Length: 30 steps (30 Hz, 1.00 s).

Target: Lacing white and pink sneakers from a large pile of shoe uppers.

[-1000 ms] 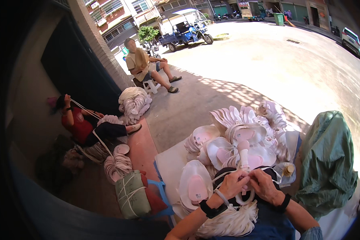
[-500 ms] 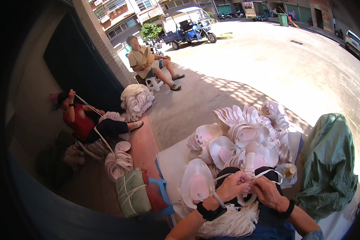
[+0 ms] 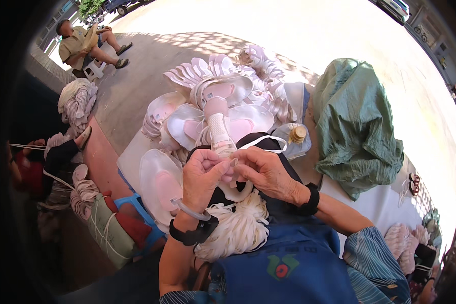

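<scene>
My left hand (image 3: 203, 169) and my right hand (image 3: 266, 171) meet over my lap, fingertips pinching a short pale end of a white strip (image 3: 233, 162). A looped white band (image 3: 276, 138) shows beyond my right hand. Just past my fingers stands a pinkish-white mesh piece (image 3: 218, 124), shaped like a shoe upper; its lower end is partly hidden by my hands. On my lap lies a bundle of loose white strips (image 3: 238, 230). Left of my left hand is a large pale sole-shaped piece (image 3: 149, 177) with a pink centre.
Several stacks of sole-shaped pieces (image 3: 220, 91) cover the far part of the work surface. A capped clear bottle (image 3: 297, 136) stands at right, near a green sack (image 3: 354, 121). At left are a tied green bundle (image 3: 106, 230), a blue stool (image 3: 137, 205) and two seated people.
The view has swung right and down, so the surroundings shift left and up. My hands stay together at the strip, with the fingertips now pinched closer around its end.
</scene>
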{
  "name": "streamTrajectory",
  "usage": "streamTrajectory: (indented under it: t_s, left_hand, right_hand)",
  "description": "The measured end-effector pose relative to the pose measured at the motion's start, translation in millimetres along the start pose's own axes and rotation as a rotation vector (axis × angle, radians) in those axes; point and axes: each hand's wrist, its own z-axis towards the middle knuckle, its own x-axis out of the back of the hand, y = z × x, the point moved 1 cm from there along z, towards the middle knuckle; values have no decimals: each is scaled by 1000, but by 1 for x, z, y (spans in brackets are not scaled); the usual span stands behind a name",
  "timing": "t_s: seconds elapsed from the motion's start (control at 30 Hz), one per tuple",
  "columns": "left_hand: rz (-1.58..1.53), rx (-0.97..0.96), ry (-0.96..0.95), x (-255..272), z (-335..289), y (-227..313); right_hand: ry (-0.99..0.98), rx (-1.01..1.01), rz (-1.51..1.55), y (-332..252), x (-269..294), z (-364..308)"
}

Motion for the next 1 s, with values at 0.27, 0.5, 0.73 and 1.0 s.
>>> streamTrajectory:
  t_s: [0.27, 0.5, 0.73, 1.0]
  left_hand:
    - [43, -33, 51, -5, -2, -9]
    - [392, -230, 241, 21, 29, 21]
    - [398, 17, -281, 29, 80, 6]
    - [554, -36, -332, 27, 93, 2]
  right_hand:
    - [19, 10, 96, 7, -2, 0]
    - [0, 54, 168, 0, -5, 11]
    - [-227, -80, 76, -7, -16, 22]
    - [-178, 56, -363, -26, 22, -6]
